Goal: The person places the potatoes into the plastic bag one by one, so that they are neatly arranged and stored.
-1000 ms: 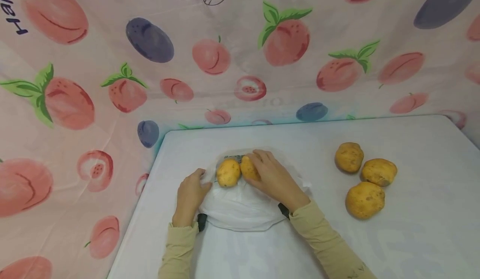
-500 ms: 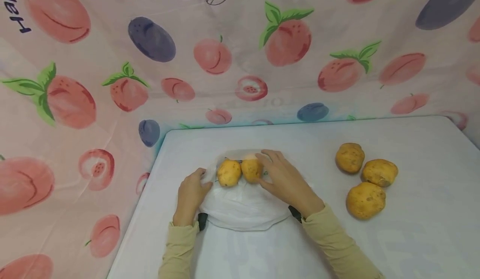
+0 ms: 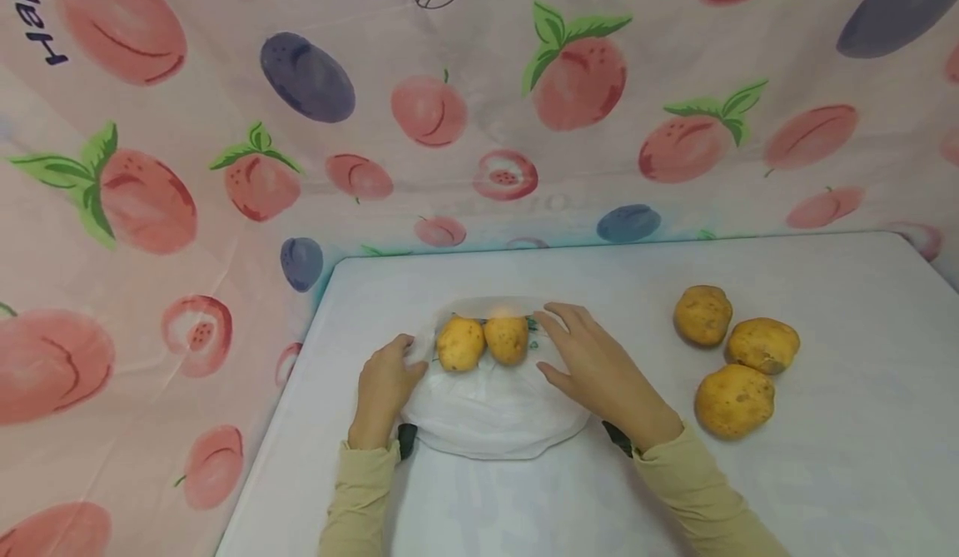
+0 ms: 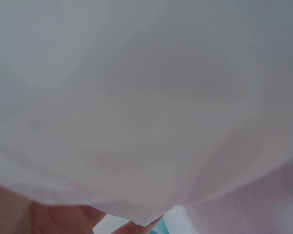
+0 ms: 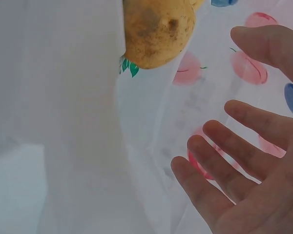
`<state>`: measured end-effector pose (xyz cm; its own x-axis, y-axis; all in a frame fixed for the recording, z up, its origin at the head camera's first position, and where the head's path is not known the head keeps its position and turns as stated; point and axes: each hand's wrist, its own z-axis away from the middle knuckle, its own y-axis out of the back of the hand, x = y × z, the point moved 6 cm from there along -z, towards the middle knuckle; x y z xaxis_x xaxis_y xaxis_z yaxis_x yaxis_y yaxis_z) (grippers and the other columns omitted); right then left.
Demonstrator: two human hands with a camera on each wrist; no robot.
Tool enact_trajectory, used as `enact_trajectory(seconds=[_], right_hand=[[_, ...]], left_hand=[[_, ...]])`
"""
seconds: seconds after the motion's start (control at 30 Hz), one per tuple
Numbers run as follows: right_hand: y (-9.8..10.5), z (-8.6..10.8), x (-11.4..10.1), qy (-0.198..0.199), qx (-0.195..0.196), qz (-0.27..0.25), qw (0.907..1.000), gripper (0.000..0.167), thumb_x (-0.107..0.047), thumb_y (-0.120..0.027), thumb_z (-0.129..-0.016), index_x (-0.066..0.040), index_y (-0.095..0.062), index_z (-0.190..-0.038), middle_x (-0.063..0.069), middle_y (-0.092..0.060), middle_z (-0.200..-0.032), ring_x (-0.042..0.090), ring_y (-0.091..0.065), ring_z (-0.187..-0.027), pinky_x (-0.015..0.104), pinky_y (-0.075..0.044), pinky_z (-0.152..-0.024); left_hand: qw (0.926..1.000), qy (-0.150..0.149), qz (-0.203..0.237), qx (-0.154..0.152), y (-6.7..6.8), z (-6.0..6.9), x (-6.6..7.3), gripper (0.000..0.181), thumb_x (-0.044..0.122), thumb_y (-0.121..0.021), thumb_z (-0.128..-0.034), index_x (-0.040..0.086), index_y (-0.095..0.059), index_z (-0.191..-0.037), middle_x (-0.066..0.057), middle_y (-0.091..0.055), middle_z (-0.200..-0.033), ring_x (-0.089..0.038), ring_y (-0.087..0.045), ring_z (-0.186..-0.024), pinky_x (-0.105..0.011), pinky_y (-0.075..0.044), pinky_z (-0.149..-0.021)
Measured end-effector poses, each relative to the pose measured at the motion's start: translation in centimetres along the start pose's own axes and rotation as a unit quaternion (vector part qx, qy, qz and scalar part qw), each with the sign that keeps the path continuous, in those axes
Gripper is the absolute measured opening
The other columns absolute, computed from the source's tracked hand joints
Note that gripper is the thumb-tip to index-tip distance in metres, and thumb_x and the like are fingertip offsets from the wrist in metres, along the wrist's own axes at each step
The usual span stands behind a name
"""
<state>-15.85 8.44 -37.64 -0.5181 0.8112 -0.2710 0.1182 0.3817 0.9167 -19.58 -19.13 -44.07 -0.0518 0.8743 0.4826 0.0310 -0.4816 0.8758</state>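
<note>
A white plastic bag [image 3: 494,415] lies on the table with its mouth facing the far side. Two potatoes, one on the left [image 3: 460,344] and one on the right [image 3: 507,340], sit side by side at that mouth. At the bag's left edge my left hand [image 3: 384,390] grips the plastic, which fills most of the left wrist view [image 4: 146,107]. My right hand [image 3: 603,370] is spread just right of the bag and holds nothing. In the right wrist view its fingers are apart [image 5: 254,170], below and right of a potato [image 5: 158,31].
Three more potatoes lie close together on the right of the white table [image 3: 839,457]: a back one [image 3: 703,315], a right one [image 3: 762,345] and a front one [image 3: 734,401]. A fruit-patterned cloth [image 3: 464,57] stands behind and to the left.
My right hand has let go of the right-hand potato and moved right, off the bag's mouth. That potato now rests beside the other one. My left hand has stayed at the bag's edge.
</note>
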Motion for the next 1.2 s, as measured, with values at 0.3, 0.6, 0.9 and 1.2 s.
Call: enact_trajectory(seconds=[0.3,0.6,0.9,1.2], right_hand=[[0.6,1.1,1.4,-0.010,-0.020,0.011,0.9997,0.066,-0.025,-0.078,-0.087,0.001,-0.049,-0.141,0.020,-0.048,-0.144,0.034,-0.047,-0.132,0.048,-0.047,-0.105],[1.2,2.1,2.4,-0.001,-0.019,0.035,0.9992,0.065,-0.023,-0.078,-0.086,0.003,-0.050,-0.139,0.022,-0.048,-0.142,0.037,-0.047,-0.130,0.050,-0.048,-0.103],[2.1,3.2,3.4,0.002,-0.011,0.042,0.9990,0.063,-0.021,-0.079,-0.085,0.004,-0.052,-0.136,0.023,-0.051,-0.138,0.039,-0.051,-0.125,0.052,-0.050,-0.099],[2.7,4.3,4.3,0.003,-0.001,0.041,0.9992,0.062,-0.017,-0.081,-0.082,0.005,-0.053,-0.133,0.025,-0.053,-0.134,0.041,-0.052,-0.123,0.053,-0.050,-0.098]], left_hand=[[0.9999,-0.004,0.003,0.012,0.1,0.2,0.0,0.044,0.016,-0.075,-0.0854,-0.001,-0.064,-0.125,-0.021,-0.067,-0.124,-0.043,-0.064,-0.113,-0.054,-0.052,-0.093],[1.0000,0.001,-0.004,0.006,0.2,0.1,-0.1,0.045,0.016,-0.075,-0.0860,-0.001,-0.064,-0.126,-0.021,-0.067,-0.125,-0.043,-0.063,-0.113,-0.054,-0.052,-0.093],[1.0000,-0.004,0.002,0.005,0.0,0.1,0.0,0.044,0.016,-0.074,-0.0867,-0.001,-0.064,-0.126,-0.021,-0.067,-0.124,-0.043,-0.063,-0.113,-0.054,-0.052,-0.093],[0.9999,-0.005,-0.002,0.009,0.0,0.0,0.0,0.044,0.016,-0.075,-0.0863,-0.001,-0.064,-0.126,-0.021,-0.067,-0.124,-0.043,-0.064,-0.113,-0.054,-0.052,-0.093]])
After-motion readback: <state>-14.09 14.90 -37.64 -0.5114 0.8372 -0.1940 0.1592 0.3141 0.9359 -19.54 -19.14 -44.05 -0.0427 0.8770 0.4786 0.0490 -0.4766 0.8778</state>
